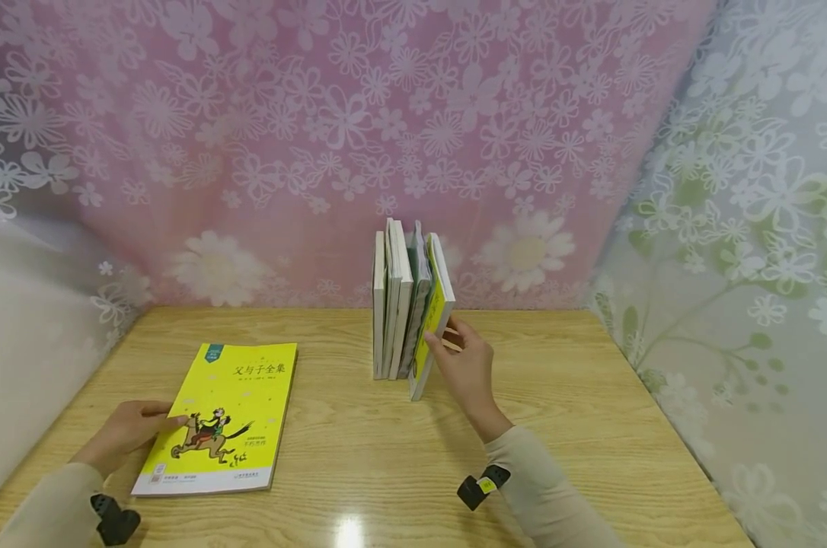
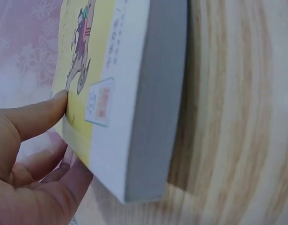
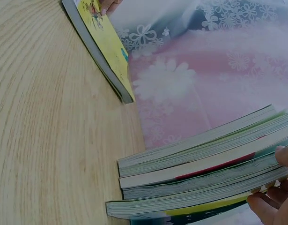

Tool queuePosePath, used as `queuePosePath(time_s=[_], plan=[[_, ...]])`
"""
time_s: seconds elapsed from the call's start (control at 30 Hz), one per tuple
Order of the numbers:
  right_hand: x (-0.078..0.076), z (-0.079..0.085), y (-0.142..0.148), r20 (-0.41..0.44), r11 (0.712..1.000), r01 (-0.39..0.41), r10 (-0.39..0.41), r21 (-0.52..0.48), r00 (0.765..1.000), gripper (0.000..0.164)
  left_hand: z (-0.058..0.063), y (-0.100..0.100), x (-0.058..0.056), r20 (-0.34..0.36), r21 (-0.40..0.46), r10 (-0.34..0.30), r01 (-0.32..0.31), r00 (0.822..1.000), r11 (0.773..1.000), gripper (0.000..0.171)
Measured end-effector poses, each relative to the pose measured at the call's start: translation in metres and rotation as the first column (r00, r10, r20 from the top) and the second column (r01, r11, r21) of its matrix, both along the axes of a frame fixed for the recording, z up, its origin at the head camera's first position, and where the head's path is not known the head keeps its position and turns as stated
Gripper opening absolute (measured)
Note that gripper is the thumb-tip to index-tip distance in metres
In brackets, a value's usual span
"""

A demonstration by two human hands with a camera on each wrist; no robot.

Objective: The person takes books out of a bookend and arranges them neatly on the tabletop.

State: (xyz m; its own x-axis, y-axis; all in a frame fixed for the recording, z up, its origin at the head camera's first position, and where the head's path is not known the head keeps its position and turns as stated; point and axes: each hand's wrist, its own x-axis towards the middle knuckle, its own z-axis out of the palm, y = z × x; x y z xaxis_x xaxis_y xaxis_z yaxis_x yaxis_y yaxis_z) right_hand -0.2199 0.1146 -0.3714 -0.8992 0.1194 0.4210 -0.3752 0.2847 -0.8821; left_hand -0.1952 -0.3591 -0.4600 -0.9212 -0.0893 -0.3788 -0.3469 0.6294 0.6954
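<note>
A thick yellow paperback book [image 1: 231, 403] with a cartoon of figures on a horse lies face up at the left of the table. My left hand [image 1: 129, 434] pinches its left edge, thumb on the cover and fingers at the side and below, as the left wrist view of the book [image 2: 113, 93] shows. Near the middle, my right hand [image 1: 464, 361] grips a book with a yellow-green cover [image 1: 432, 320], the rightmost of a standing row. That book tilts at the top toward the right. Beside it several upright books [image 1: 393, 304] stand close together, page edges facing me.
The wood-grain table [image 1: 338, 457] meets a pink flowered curtain [image 1: 359, 152] right behind the row. Pale flowered sheeting [image 1: 749, 266] borders the right side, and whitish sheeting [image 1: 36, 342] the left. A glare spot shows at the table's front.
</note>
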Motion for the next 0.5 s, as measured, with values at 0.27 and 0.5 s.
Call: queuePosePath(time_s=[0.27,0.5], plan=[[-0.013,-0.027,0.003,-0.102,0.997,0.042,-0.036,0.063,0.994,0.035,0.000,-0.002,-0.001,0.014,-0.016,0.001,-0.001,1.000,1.000,0.095],[-0.003,-0.030,0.002,-0.156,0.995,0.054,-0.041,0.081,0.987,0.030,0.003,0.001,0.003,-0.013,-0.007,0.006,-0.006,1.000,1.000,0.091]])
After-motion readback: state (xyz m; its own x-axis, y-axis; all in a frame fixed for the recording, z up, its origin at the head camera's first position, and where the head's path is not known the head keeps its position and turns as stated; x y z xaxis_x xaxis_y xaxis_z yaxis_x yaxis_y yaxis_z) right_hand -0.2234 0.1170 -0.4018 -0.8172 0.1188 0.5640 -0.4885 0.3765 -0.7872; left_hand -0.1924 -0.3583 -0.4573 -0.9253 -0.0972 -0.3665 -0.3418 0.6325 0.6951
